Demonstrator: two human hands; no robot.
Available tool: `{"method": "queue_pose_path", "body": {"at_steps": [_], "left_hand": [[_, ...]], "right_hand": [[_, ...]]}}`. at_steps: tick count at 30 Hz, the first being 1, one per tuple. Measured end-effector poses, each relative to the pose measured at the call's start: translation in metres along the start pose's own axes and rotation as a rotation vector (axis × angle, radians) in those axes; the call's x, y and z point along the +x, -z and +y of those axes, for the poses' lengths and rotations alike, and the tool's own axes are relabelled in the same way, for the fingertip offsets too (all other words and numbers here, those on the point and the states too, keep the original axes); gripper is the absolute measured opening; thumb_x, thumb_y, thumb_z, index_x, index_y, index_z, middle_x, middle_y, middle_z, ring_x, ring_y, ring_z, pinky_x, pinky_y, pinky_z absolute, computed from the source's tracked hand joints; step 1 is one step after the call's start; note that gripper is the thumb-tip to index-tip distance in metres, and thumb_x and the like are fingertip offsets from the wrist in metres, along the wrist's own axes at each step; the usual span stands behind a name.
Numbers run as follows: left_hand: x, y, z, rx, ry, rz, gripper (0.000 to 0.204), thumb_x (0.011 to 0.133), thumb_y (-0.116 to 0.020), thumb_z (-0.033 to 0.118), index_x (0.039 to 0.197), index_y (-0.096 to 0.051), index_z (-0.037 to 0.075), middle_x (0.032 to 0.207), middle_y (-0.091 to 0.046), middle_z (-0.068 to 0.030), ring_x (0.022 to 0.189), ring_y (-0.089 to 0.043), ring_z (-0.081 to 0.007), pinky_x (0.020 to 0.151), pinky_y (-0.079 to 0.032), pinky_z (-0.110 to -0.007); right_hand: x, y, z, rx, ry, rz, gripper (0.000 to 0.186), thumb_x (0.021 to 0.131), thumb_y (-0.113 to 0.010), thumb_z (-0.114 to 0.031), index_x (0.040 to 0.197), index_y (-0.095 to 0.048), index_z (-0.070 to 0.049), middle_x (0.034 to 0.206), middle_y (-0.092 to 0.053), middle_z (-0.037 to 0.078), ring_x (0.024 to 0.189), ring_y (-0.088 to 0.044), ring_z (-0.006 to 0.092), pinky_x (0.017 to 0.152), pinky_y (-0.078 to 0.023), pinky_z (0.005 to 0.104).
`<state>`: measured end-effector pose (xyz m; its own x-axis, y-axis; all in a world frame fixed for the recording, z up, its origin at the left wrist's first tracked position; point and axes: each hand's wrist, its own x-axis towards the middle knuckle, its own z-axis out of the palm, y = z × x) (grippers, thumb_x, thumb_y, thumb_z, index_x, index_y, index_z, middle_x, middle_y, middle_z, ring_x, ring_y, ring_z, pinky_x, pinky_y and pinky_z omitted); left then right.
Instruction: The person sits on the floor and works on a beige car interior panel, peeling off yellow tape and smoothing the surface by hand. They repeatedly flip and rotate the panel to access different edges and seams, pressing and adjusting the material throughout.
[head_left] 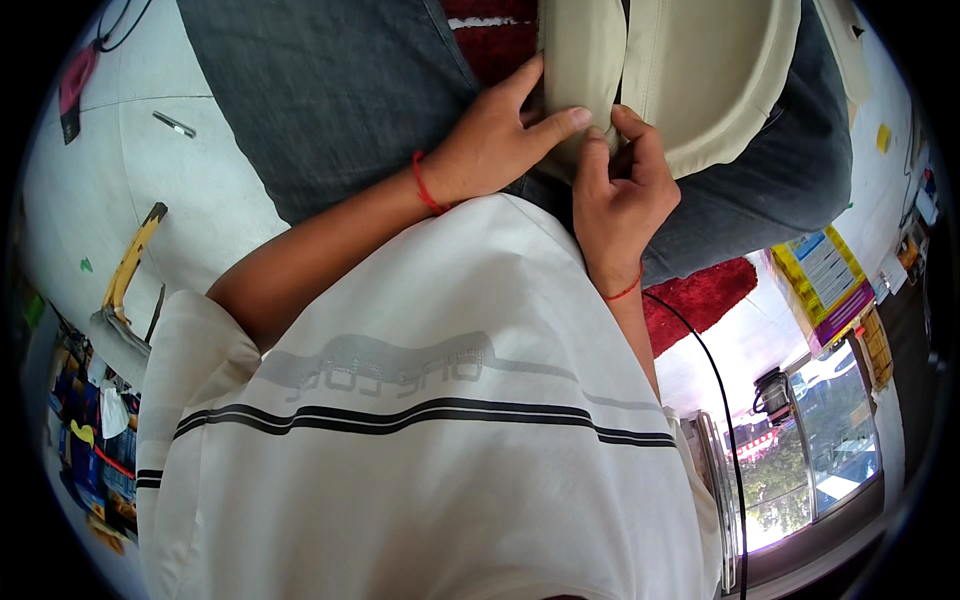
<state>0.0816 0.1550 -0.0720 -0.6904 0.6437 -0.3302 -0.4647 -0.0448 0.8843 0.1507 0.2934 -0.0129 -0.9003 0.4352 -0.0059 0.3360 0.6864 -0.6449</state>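
Observation:
A cream leather-like seat cover [700, 85] lies over my lap, with stitched seams and a dark gap between its narrow padded left strip [582, 60] and its wide curved right part. My left hand [490, 140] grips the strip's lower left side, thumb on top and the other fingers partly hidden at its edge. Close beside it, my right hand [632, 195] is bent into a pinch on the cover's edge at the bottom of the gap. The fingertips of both hands nearly meet there. Each wrist wears a red string.
A red rug [715, 295] shows under my legs. On the pale floor at left lie a pen [174, 124], a yellow-handled tool [130, 265] and a pink-and-black item [77, 85]. At right are a yellow-and-purple package [825, 285] and a black cable [715, 365].

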Motion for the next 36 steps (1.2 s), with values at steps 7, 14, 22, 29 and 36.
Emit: {"method": "queue_pose_path", "body": {"at_steps": [7, 14, 22, 29, 36], "left_hand": [[-0.001, -0.002, 0.005, -0.030, 0.041, 0.010, 0.066, 0.108, -0.063, 0.021, 0.162, -0.030, 0.001, 0.152, -0.052, -0.0142, 0.142, -0.049, -0.0210, 0.117, -0.043, -0.036], [-0.002, -0.003, 0.003, 0.245, -0.078, 0.085, 0.074, 0.108, -0.064, 0.027, 0.164, -0.023, 0.001, 0.156, -0.046, -0.0195, 0.148, -0.044, -0.0255, 0.122, -0.036, -0.037], [0.002, 0.006, 0.081, 1.272, -0.535, -0.213, 0.060, 0.090, -0.078, 0.023, 0.144, -0.060, 0.005, 0.152, -0.056, -0.0130, 0.148, -0.045, -0.0350, 0.124, -0.028, -0.055], [0.037, 0.011, 0.098, 1.342, -0.503, -0.556, 0.055, 0.084, -0.081, 0.035, 0.123, -0.065, 0.001, 0.123, -0.063, -0.0138, 0.127, -0.056, -0.0325, 0.118, -0.034, -0.057], [0.031, -0.001, 0.077, 1.290, -0.538, -0.438, 0.049, 0.082, -0.084, 0.029, 0.116, -0.064, 0.001, 0.114, -0.065, -0.0123, 0.127, -0.058, -0.0339, 0.122, -0.033, -0.054]], "right_hand": [[-0.007, 0.000, 0.007, 0.200, -0.090, 0.030, 0.027, 0.093, -0.075, -0.004, 0.118, -0.074, 0.004, 0.100, -0.079, 0.014, 0.063, -0.059, 0.0068, 0.061, -0.050, 0.0239], [0.004, -0.004, -0.001, 0.190, -0.107, 0.096, 0.015, 0.099, -0.074, -0.013, 0.101, -0.076, 0.002, 0.071, -0.069, 0.004, 0.056, -0.050, 0.0046, 0.054, -0.043, 0.0230], [0.011, 0.019, -0.002, 0.562, -0.341, -0.140, 0.030, 0.112, -0.056, -0.021, 0.115, -0.076, 0.001, 0.065, -0.059, -0.003, 0.059, -0.053, 0.0032, 0.053, -0.040, 0.0232], [0.014, 0.061, 0.007, 0.766, -0.158, 0.405, 0.038, 0.114, -0.045, -0.019, 0.140, -0.056, 0.008, 0.124, -0.071, 0.017, 0.106, -0.071, 0.0189, 0.096, -0.056, 0.0316], [-0.003, 0.061, 0.005, 0.845, -0.296, 0.153, 0.052, 0.108, -0.052, 0.000, 0.156, -0.034, 0.007, 0.157, -0.047, 0.024, 0.145, -0.049, 0.0273, 0.121, -0.038, 0.0383]]}}
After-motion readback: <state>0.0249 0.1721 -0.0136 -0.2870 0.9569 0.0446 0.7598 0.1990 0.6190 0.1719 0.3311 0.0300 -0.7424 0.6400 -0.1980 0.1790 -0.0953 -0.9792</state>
